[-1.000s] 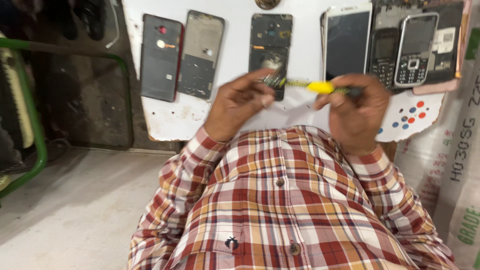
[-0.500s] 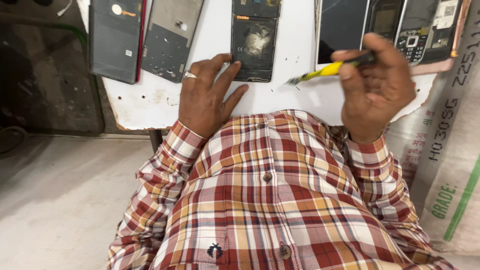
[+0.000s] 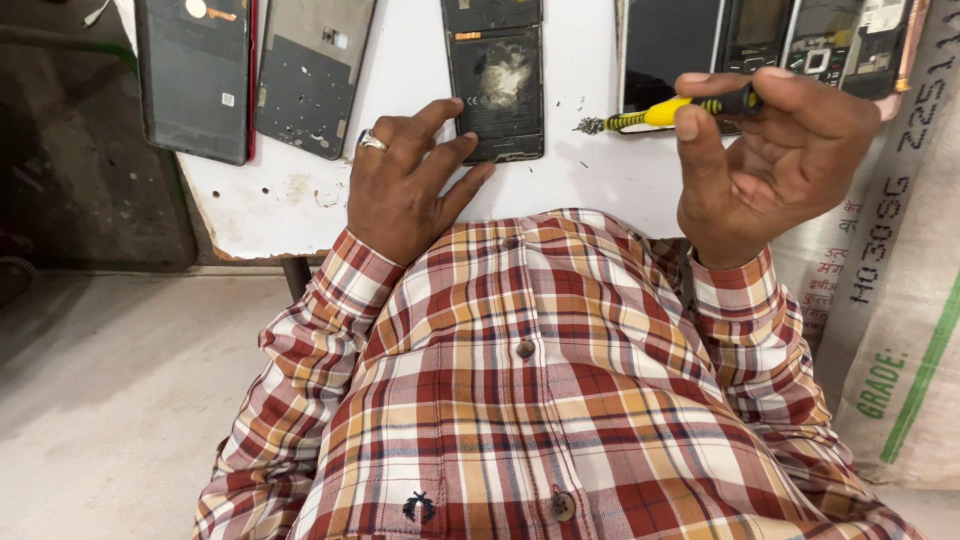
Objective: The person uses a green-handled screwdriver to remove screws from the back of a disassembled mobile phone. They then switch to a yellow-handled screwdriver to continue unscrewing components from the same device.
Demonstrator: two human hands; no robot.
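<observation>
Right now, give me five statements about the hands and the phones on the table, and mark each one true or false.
1. The right hand holds a yellow screwdriver. True.
2. The left hand grips the screwdriver too. False: it rests on the white table, fingers touching the opened phone.
3. The left hand wears a ring. True.
4. The screwdriver tip is pressed into the opened phone. False: it points into the bare gap to the right of that phone, apart from it.
5. Only one phone lies on the table. False: several lie in a row, among them a grey back cover.
</observation>
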